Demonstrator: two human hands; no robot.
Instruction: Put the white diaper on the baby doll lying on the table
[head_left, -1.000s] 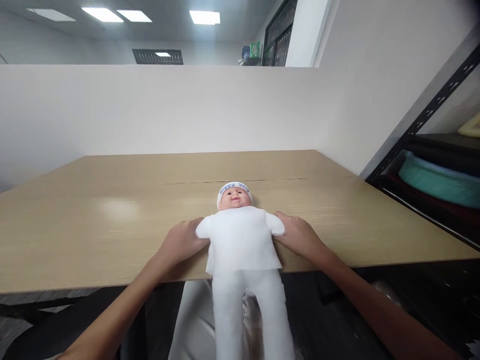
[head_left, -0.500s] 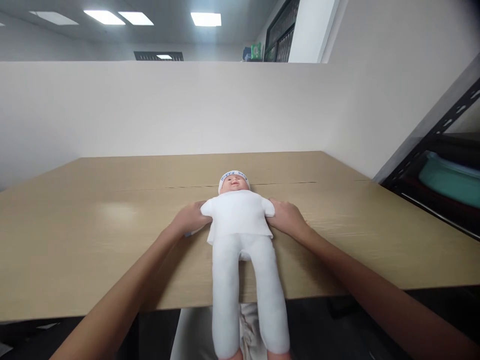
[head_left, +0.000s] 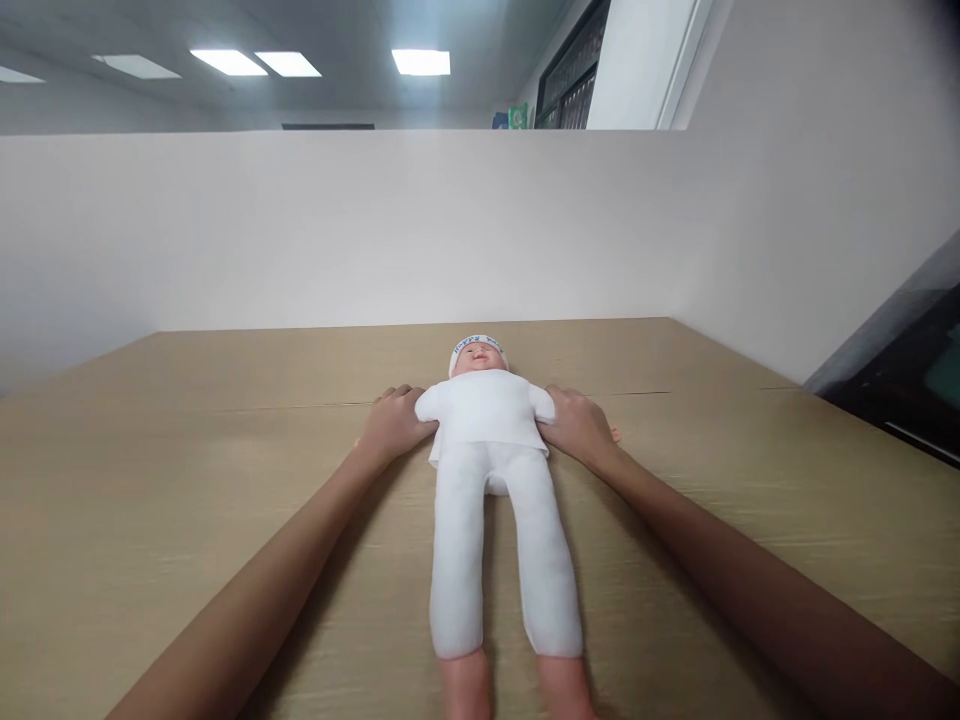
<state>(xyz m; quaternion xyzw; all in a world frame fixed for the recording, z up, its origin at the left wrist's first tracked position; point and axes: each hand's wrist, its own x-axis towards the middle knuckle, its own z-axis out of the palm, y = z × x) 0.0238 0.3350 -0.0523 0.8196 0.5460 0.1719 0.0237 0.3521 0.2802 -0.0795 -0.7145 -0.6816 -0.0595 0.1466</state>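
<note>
The doll (head_left: 491,410) lies face-up on the desk (head_left: 187,480), head toward twelve o'clock, legs toward six. The left hand (head_left: 401,422) grips its arm at ten o'clock, the right hand (head_left: 576,425) the other at two.

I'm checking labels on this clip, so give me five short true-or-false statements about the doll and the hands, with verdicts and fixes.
1. The doll is face up. True.
2. The right hand is clear of the doll. False: it grips one sleeve.
3. The left hand grips the doll's other sleeve. True.
4. The doll's trousers are black. False: they are white.
5. The doll's headwear has lettering on it. True.
</note>
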